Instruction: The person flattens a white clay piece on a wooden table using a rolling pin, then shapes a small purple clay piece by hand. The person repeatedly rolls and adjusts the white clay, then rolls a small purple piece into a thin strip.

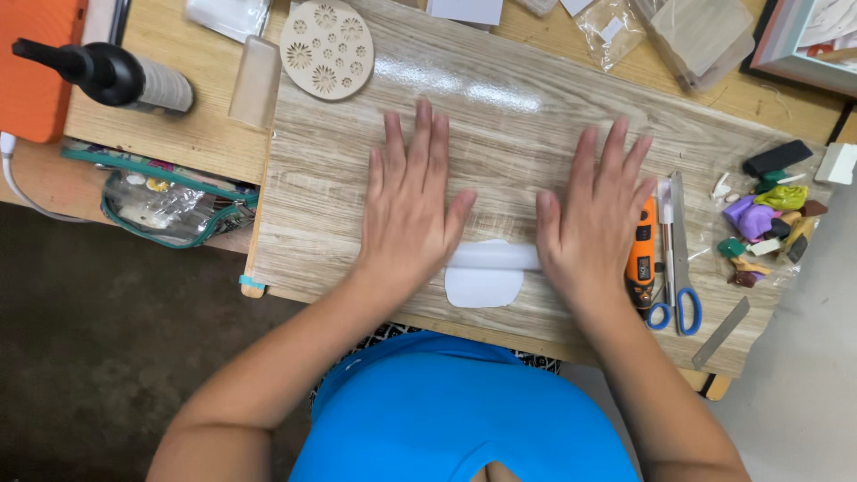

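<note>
My left hand (409,210) and my right hand (594,219) both lie flat and open, fingers spread and pointing toward twelve o'clock, palms pressing down on a clear roller (494,257) that runs between them. The roller's long axis goes straight from nine to three o'clock, so each palm covers one end and neither hand is nearer than the other; only its middle stretch shows between my thumbs. Under it lies a thin white clay sheet (483,284), flattened and rounded, reaching out toward six o'clock from the roller, close to the near edge of the board. The wood-grain board (527,107) is glossy and lies across a lighter wooden table (196,134). At three o'clock from my right hand, just beside it, sit an orange rotary tool (642,259) and blue-handled scissors (680,268), with a heap of coloured clay scraps (768,223) farther out. Toward eleven o'clock rests a round cut-out stencil disc (327,47), and at nine o'clock a clear zip pouch (165,205) sits at the table edge above a dark floor.
</note>
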